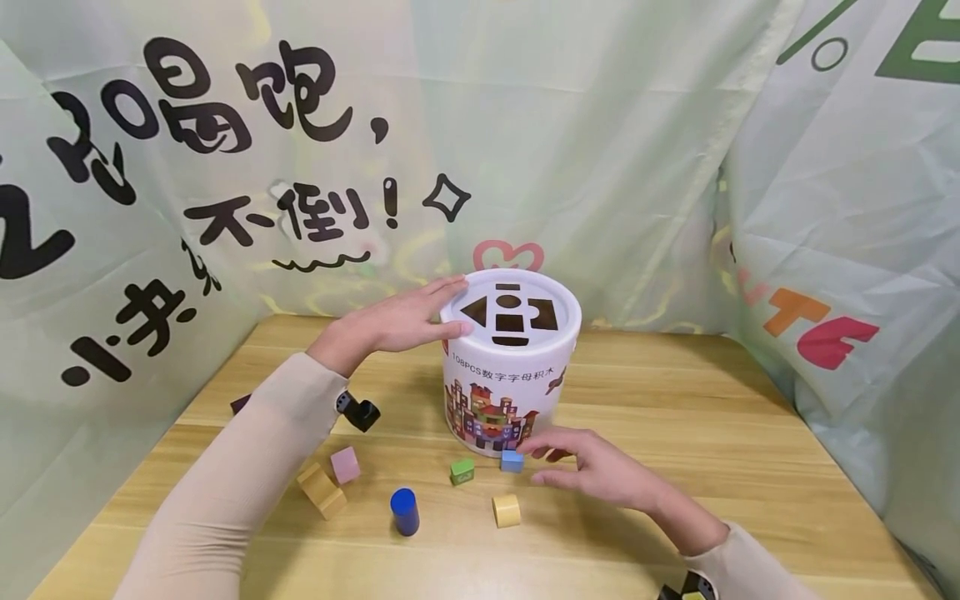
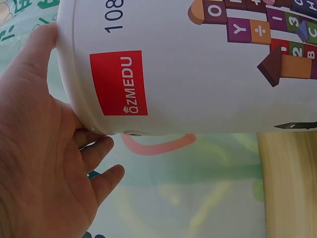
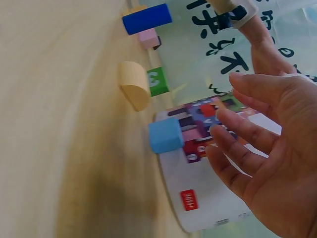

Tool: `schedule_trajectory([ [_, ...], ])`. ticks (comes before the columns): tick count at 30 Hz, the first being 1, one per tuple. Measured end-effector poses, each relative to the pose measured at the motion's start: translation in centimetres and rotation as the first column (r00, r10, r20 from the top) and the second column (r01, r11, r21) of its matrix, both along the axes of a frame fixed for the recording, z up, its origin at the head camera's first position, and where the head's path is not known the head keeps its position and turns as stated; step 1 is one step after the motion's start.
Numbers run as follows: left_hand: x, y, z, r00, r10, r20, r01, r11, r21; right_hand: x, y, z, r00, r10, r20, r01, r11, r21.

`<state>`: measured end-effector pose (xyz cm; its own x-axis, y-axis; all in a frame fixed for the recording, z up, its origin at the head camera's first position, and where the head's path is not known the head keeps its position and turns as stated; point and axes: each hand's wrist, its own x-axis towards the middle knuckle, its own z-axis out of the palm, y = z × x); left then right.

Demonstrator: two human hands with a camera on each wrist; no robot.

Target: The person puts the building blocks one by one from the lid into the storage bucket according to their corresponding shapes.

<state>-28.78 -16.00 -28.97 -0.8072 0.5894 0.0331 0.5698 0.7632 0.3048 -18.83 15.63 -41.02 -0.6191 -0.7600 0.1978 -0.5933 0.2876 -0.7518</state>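
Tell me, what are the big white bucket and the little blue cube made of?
The white bucket looks like smooth plastic or coated card: it is glossy, with printed pictures and a red label. The blue cube is probably painted wood, matte with flat faces and crisp edges, though the paint hides any grain. The table shows wood grain.

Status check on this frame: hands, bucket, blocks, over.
Left hand open, resting on white bucket lid. Right hand open, fingertips near light blue block. Nothing between them.

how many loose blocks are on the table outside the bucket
At least 7: tan block, pink cube, blue cylinder, green cube, light blue cube, yellow half-round, dark block. Arms may hide more.
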Motion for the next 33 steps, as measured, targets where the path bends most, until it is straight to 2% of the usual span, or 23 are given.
schedule_trajectory([
  [7,0.0,0.0,-0.1,1.0,0.003,-0.016,-0.003,1.0,0.0,0.3,-0.5,-1.6,0.996,0.018,0.088,-0.023,0.998,0.061],
  [11,0.0,0.0,-0.2,1.0,0.008,-0.014,-0.008,1.0,-0.003,0.5,-0.9,-2.2,0.995,0.04,0.094,-0.048,0.995,0.086],
  [24,-0.2,-0.1,-0.4,1.0,-0.004,-0.027,0.004,1.0,0.002,0.5,-1.5,-3.2,0.995,0.096,0.041,-0.1,0.989,0.111],
  [33,-0.2,0.0,-0.4,1.0,-0.002,-0.027,0.002,1.0,0.001,0.5,-1.8,-4.2,0.989,0.126,-0.074,-0.109,0.973,0.206],
])
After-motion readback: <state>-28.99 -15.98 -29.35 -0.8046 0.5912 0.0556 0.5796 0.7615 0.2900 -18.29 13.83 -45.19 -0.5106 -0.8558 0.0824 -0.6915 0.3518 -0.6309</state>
